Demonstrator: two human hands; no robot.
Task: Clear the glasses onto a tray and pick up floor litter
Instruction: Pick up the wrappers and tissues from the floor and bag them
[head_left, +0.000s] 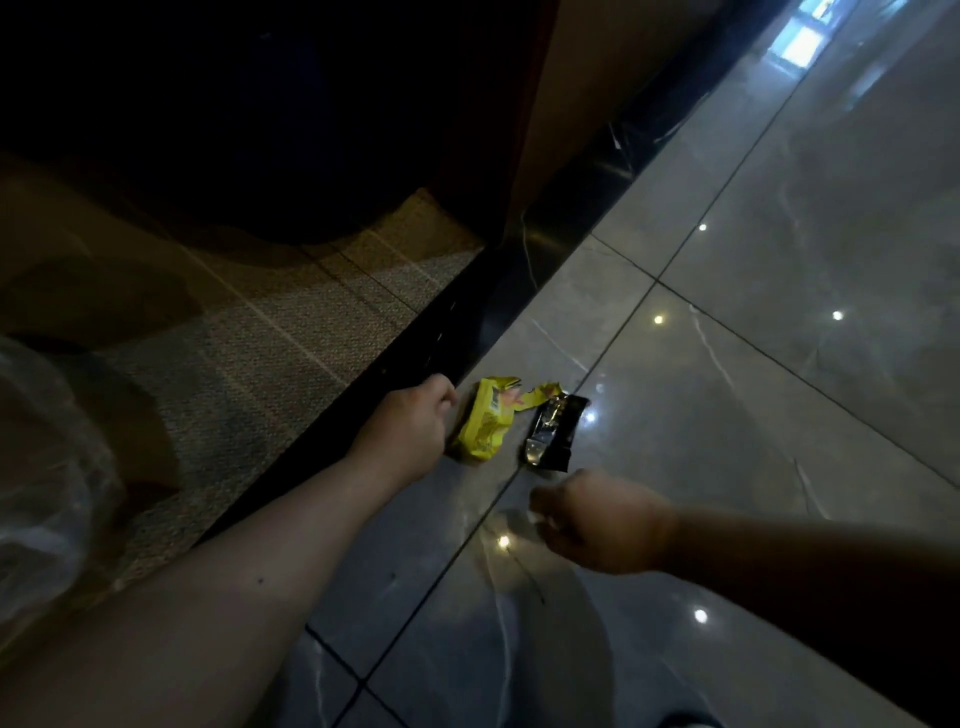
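Note:
Two pieces of litter lie side by side on the glossy grey floor tiles: a torn yellow wrapper and a black wrapper with a shiny inside. My left hand reaches down just left of the yellow wrapper, fingers curled, touching or nearly touching its edge. My right hand hovers a little below the black wrapper with its fingers curled in. Something small and pale may sit in its fingertips, but the blur hides what it is.
A black marble threshold strip runs diagonally between the tiles and a patterned carpet on the left. A clear plastic bag shows at the left edge. A dark doorway and wooden frame stand behind.

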